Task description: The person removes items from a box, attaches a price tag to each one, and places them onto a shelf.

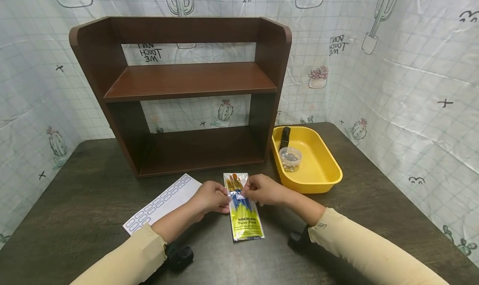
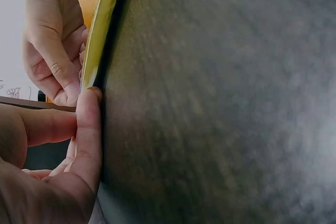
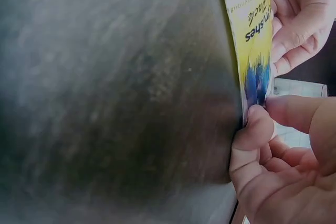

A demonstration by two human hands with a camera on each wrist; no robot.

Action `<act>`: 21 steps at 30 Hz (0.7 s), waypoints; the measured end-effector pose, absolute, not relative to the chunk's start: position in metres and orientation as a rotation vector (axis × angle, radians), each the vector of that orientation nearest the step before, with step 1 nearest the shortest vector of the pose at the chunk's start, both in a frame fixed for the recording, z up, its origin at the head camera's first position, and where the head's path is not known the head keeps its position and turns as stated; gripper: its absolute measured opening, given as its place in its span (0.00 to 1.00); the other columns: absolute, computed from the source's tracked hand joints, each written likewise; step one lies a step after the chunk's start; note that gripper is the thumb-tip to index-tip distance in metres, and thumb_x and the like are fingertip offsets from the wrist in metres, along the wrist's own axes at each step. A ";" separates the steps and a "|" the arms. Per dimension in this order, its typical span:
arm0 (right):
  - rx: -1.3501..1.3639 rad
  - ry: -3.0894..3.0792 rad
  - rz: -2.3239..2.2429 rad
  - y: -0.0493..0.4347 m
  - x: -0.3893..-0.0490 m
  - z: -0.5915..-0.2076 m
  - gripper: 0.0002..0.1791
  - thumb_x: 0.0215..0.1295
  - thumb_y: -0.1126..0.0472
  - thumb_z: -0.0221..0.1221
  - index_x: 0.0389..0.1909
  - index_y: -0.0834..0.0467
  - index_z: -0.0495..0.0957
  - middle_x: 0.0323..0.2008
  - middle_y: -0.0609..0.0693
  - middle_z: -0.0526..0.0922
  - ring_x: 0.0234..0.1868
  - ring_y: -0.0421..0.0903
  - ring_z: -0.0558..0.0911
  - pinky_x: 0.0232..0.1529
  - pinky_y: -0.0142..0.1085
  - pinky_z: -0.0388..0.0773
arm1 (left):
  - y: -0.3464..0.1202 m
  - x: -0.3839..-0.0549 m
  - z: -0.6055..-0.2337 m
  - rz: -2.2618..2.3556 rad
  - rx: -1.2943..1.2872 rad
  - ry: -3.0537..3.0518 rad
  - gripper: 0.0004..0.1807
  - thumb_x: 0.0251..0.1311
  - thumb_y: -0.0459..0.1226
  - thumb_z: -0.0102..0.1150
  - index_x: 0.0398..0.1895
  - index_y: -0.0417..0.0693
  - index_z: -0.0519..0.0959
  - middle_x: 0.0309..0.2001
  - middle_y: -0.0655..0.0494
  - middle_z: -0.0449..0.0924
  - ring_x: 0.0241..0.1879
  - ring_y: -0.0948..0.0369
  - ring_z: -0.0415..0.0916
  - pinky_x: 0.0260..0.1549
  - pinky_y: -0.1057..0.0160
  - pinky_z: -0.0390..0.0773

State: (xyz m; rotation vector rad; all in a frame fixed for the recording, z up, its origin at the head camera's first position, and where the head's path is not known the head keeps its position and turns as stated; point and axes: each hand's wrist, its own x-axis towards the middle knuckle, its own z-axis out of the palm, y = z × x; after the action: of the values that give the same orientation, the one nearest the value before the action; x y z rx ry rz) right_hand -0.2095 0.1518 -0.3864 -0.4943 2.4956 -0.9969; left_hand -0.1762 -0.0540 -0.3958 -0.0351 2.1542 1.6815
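A clear-fronted pack of paintbrushes (image 1: 245, 222) lies on the dark table in front of the shelf, its lower part printed yellow-green and blue. On its left edge, my left hand (image 1: 212, 197) pinches it between thumb and fingers. My right hand (image 1: 266, 189) pinches the opposite edge, its fingertips beside a small white label (image 1: 240, 196) on the pack. The right wrist view shows the thumb and index finger meeting at the edge of the pack (image 3: 254, 51). A white sheet of blue-outlined labels (image 1: 162, 204) lies partly under my left forearm.
A brown two-tier shelf (image 1: 191, 94) stands at the back. Right of it sits a yellow tray (image 1: 318, 160), with a small clear tub of metal bits (image 1: 290, 158) and a black object (image 1: 285, 136) inside. Patterned white curtain (image 1: 411, 89) surrounds the table.
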 end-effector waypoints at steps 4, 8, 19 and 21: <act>-0.521 2.473 -1.045 0.154 -0.209 -0.387 0.04 0.74 0.64 0.61 0.39 0.62 0.78 0.29 0.51 0.79 0.27 0.43 0.76 0.27 0.33 0.77 | -0.054 -0.177 -0.397 1.686 -0.029 2.152 0.05 0.68 0.24 0.59 0.44 0.29 0.78 0.27 0.49 0.80 0.25 0.63 0.81 0.32 0.63 0.88; -0.516 2.466 -1.067 0.155 -0.208 -0.387 0.03 0.72 0.66 0.61 0.41 0.63 0.77 0.29 0.51 0.79 0.27 0.43 0.76 0.27 0.32 0.76 | -0.054 -0.177 -0.398 1.687 -0.023 2.153 0.06 0.68 0.24 0.59 0.45 0.28 0.78 0.27 0.49 0.80 0.25 0.63 0.81 0.32 0.63 0.89; -0.550 2.450 -1.136 0.158 -0.208 -0.390 0.03 0.72 0.68 0.60 0.41 0.64 0.77 0.29 0.51 0.79 0.28 0.43 0.76 0.28 0.33 0.79 | -0.053 -0.178 -0.395 1.694 -0.033 2.157 0.07 0.69 0.25 0.52 0.44 0.26 0.77 0.27 0.47 0.80 0.25 0.62 0.81 0.31 0.63 0.89; -0.545 2.449 -1.150 0.158 -0.207 -0.391 0.03 0.72 0.68 0.60 0.41 0.65 0.77 0.29 0.52 0.79 0.28 0.43 0.76 0.28 0.33 0.79 | -0.052 -0.179 -0.396 1.706 -0.034 2.162 0.09 0.68 0.25 0.50 0.46 0.26 0.76 0.29 0.46 0.80 0.27 0.61 0.81 0.32 0.63 0.88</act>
State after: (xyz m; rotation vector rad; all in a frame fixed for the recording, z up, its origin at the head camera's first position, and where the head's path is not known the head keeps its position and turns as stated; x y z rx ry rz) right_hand -0.2072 0.1582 -0.3907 -0.5447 2.4491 -1.1497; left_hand -0.1788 -0.0520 -0.3962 -0.0340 2.1619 1.7064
